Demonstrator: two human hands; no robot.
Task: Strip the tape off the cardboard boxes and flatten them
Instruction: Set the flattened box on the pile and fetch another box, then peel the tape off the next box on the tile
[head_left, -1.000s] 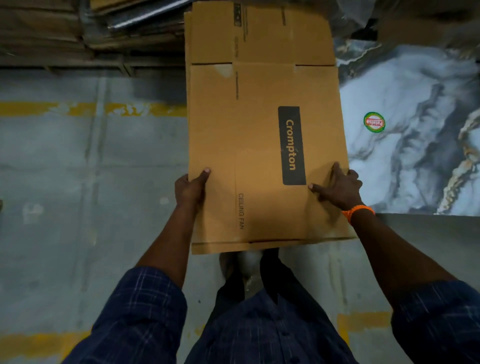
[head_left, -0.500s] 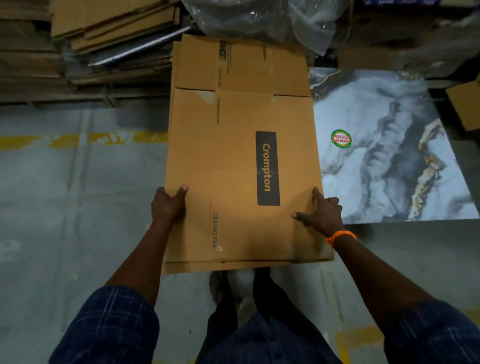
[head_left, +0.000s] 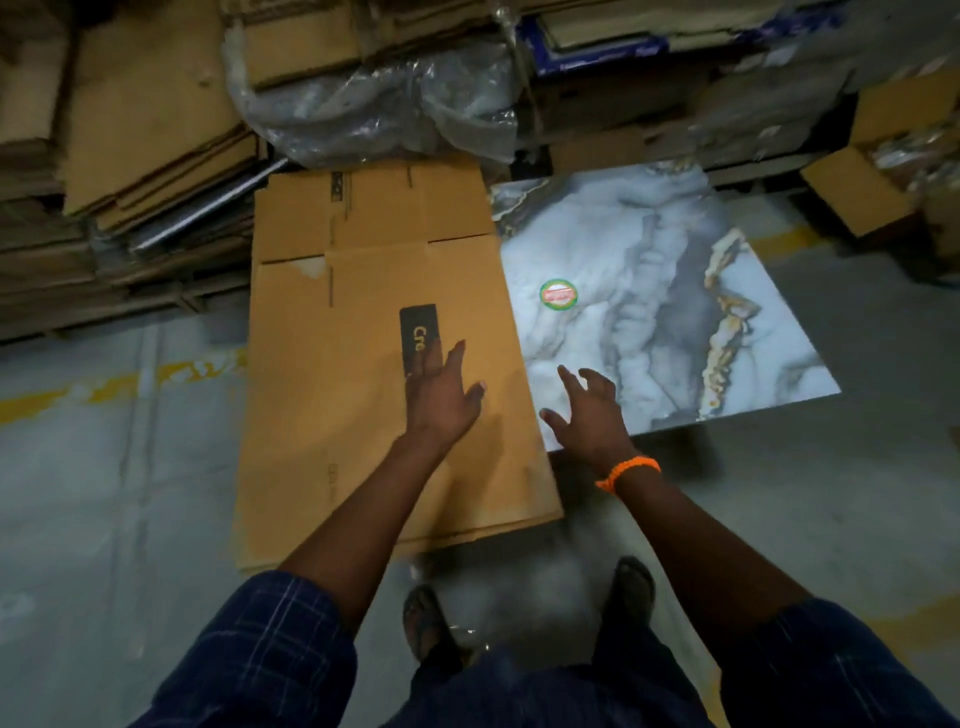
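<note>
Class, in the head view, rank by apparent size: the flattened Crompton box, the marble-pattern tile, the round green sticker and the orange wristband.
1. flattened Crompton box
2. marble-pattern tile
3. round green sticker and orange wristband: too alike to rank, and the wristband is nearer the camera.

Lets go of the flattened cardboard box (head_left: 322, 389), gripped a moment ago by its two side edges. Leaves it flat on the floor (head_left: 130, 467), just left of the marble slab (head_left: 649, 291), right edge along the slab's left edge. Spreads the left hand (head_left: 441, 400) wide over the box's black label (head_left: 415, 325), half hiding its lettering, left of the slab, and the right hand (head_left: 587, 410) wide over the slab's near left corner.
</note>
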